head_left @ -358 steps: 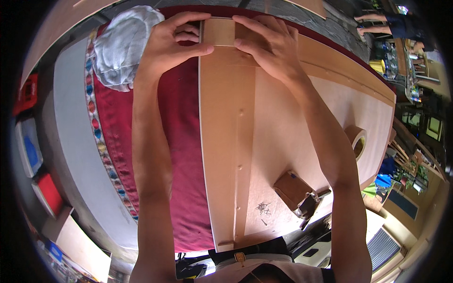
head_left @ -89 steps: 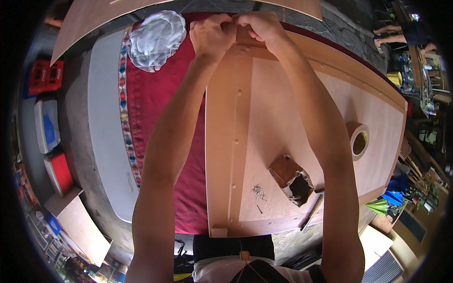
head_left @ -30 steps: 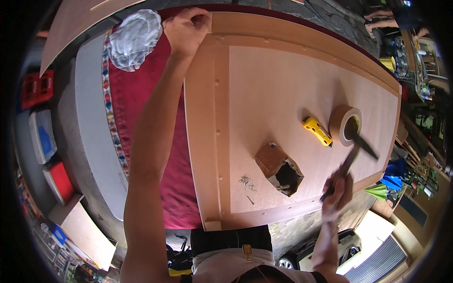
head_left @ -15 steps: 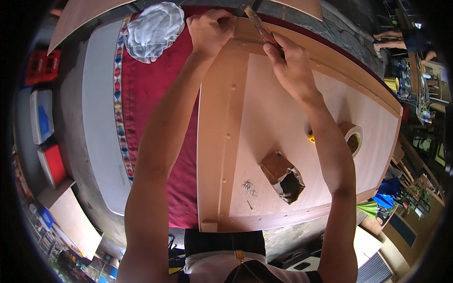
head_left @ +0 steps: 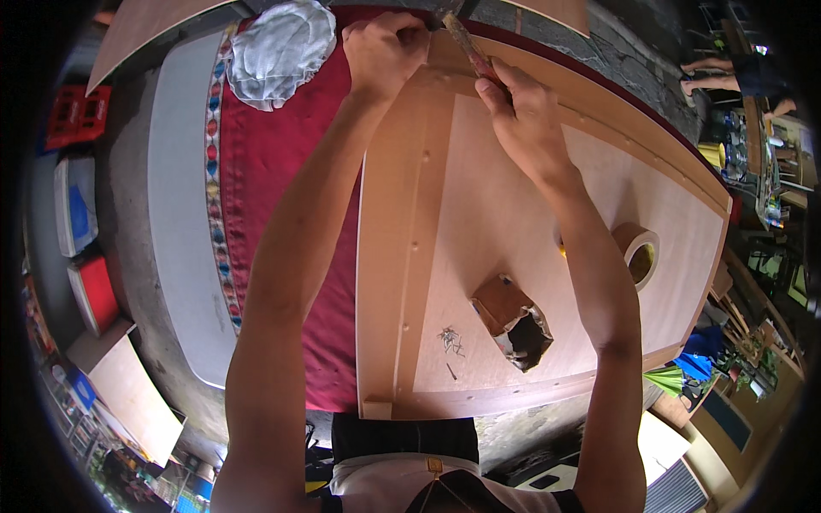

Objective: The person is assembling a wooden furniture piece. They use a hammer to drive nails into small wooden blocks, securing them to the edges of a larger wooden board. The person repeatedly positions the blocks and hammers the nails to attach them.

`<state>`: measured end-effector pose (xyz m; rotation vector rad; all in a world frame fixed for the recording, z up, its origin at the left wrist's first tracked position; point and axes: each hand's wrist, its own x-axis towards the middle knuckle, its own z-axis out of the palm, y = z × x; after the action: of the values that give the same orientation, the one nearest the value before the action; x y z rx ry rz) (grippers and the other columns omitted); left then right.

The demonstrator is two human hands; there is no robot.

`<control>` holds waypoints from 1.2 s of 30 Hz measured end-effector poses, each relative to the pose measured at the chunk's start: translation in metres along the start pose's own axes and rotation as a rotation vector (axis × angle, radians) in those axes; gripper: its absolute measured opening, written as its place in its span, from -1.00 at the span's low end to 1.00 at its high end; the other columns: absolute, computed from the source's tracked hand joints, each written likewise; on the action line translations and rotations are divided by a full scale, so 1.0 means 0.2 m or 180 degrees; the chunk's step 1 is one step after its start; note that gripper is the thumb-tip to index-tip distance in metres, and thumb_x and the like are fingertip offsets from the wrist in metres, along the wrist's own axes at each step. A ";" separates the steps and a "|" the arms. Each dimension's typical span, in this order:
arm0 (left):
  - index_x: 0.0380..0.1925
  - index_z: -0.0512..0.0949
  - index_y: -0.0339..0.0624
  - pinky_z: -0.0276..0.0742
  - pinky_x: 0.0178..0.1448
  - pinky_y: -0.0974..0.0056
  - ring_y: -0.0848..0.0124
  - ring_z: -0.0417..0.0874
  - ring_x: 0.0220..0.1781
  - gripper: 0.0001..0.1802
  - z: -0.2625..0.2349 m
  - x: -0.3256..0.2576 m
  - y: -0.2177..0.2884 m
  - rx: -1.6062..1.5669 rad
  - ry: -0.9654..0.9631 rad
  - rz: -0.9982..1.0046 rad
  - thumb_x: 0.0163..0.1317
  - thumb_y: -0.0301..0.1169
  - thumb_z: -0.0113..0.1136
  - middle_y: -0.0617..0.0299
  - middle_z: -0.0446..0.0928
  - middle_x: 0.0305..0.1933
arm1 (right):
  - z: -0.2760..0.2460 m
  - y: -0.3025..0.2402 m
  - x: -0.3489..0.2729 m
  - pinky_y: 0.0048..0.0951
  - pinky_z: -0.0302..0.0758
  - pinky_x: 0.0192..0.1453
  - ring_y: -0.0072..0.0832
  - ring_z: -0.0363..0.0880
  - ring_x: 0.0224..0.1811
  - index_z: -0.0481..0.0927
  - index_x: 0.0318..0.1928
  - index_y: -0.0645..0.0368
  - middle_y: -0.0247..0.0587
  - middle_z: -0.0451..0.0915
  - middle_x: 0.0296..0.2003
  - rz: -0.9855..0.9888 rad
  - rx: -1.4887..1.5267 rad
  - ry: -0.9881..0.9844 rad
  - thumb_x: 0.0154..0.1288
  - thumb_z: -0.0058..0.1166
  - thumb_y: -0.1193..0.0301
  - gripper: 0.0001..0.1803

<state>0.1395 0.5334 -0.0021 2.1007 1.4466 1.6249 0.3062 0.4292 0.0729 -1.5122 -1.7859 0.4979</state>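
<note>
My right hand is wrapped round the worn wooden handle of a hammer, whose dark head is near the top edge of the view. At the far left corner of a framed plywood panel, my left hand rests with its fingers pinched together; what they hold, if anything, is too small to make out. The hammer head is just right of those fingers. On the panel lie a small pile of nails, one loose nail and a torn brown cardboard box.
A tape roll stands on the panel beside my right forearm, which partly hides a yellow item. Red cloth with a patterned border covers the table under the panel. A crumpled white cloth lies far left. Another person's legs show far right.
Both hands have barely shifted, and the hammer stays close to the left hand's fingers. The whole view has moved very slightly.
</note>
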 end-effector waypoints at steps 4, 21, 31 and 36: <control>-0.66 0.65 0.00 0.48 -0.41 0.27 0.34 0.58 -0.65 -0.96 0.00 0.00 0.00 -0.0180 -0.0055 -0.0080 -0.11 -0.39 0.30 0.35 0.58 -0.66 | -0.02 -0.05 0.00 -0.18 0.46 -0.23 0.00 0.57 -0.30 0.53 -0.11 0.33 0.14 0.57 -0.33 0.0169 0.0047 -0.0019 0.29 0.07 0.50 -0.80; -0.62 0.66 -0.08 0.57 -0.37 0.18 0.22 0.62 -0.56 -0.95 -0.01 0.00 0.02 -0.0293 -0.0209 -0.0332 -0.13 -0.39 0.31 0.21 0.60 -0.60 | 0.05 0.03 -0.03 -0.41 0.41 -0.32 -0.40 0.45 -0.46 0.54 -0.01 0.27 -0.07 0.52 -0.41 -0.0040 -0.0097 0.0110 0.33 0.08 0.44 -0.74; -0.52 0.68 -0.13 0.50 -0.20 0.17 0.22 0.65 -0.43 -0.90 -0.01 0.00 -0.02 0.0201 -0.0037 0.0316 -0.04 -0.37 0.31 0.19 0.64 -0.47 | 0.03 -0.01 -0.01 -0.41 0.38 -0.38 -0.43 0.37 -0.53 0.55 -0.03 0.22 -0.15 0.43 -0.50 -0.0094 -0.0123 0.0191 0.32 0.10 0.45 -0.76; -0.61 0.65 -0.02 0.39 0.04 0.07 0.22 0.63 -0.24 -0.91 -0.06 -0.01 0.02 0.0169 -0.0709 -0.0287 -0.03 -0.33 0.23 0.34 0.63 -0.55 | 0.04 0.02 -0.01 -0.43 0.38 -0.37 -0.44 0.37 -0.52 0.55 -0.02 0.22 -0.16 0.46 -0.49 -0.0051 -0.0129 0.0190 0.31 0.11 0.45 -0.75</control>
<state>0.1329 0.5252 0.0038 2.1304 1.5010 1.2880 0.3023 0.4290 0.0643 -1.5234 -1.7703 0.4067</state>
